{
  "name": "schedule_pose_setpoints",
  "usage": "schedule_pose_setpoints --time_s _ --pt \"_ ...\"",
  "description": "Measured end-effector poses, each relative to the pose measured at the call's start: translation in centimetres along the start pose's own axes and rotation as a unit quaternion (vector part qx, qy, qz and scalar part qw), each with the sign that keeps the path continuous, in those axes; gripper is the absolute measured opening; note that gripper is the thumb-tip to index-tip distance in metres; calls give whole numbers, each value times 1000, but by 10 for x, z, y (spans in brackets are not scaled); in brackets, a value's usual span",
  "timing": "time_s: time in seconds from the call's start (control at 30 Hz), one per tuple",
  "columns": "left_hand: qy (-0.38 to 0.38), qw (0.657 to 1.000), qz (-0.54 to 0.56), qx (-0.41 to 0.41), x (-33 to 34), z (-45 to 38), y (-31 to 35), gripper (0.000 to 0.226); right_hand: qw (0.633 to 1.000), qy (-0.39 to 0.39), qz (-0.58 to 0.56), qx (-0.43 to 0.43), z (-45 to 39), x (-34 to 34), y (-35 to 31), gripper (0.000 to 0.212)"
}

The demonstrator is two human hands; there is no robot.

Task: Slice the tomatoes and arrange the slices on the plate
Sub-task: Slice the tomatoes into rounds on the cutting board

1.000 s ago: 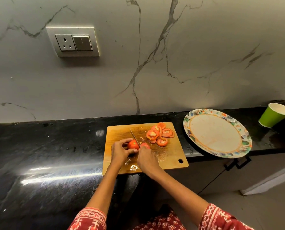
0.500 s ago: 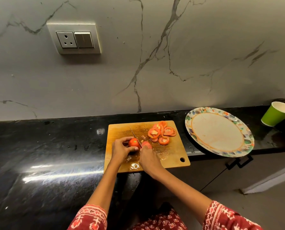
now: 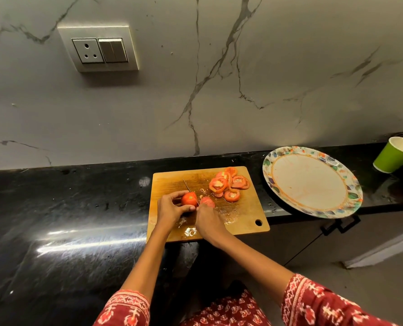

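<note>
On the wooden cutting board (image 3: 245,215) my left hand (image 3: 171,209) grips a red tomato (image 3: 188,199) between thumb and fingers. My right hand (image 3: 208,221) holds a knife (image 3: 189,189) whose thin blade runs along the tomato's right side; the handle is hidden in my fist. A cut tomato piece (image 3: 207,201) lies just right of the blade. Several tomato slices (image 3: 228,184) are piled at the board's far right. The patterned plate (image 3: 312,182), right of the board, holds no slices.
The board and plate sit on a black stone counter (image 3: 66,208), both reaching its front edge. A green paper cup (image 3: 394,155) stands at the far right. A marble wall with a socket plate (image 3: 99,49) rises behind. A cabinet handle (image 3: 339,225) hangs below the plate.
Both hands keep their place at the tomato with the knife against it. Only the camera view has shifted slightly.
</note>
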State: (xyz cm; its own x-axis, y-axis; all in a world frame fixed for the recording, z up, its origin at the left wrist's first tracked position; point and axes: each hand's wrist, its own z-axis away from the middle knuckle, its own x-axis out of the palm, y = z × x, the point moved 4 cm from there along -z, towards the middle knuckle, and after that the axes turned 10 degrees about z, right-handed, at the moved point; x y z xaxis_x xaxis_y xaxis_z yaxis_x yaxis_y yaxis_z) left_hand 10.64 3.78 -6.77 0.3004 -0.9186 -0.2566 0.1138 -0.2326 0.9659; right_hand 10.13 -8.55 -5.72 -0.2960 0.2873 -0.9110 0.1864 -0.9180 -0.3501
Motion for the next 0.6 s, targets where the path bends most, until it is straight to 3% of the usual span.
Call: schedule_pose_setpoints --time_s 0.6 --pt "-3 1000 -4 -7 -1 -7 -3 52 998 -26 60 -14 16 14 17 29"
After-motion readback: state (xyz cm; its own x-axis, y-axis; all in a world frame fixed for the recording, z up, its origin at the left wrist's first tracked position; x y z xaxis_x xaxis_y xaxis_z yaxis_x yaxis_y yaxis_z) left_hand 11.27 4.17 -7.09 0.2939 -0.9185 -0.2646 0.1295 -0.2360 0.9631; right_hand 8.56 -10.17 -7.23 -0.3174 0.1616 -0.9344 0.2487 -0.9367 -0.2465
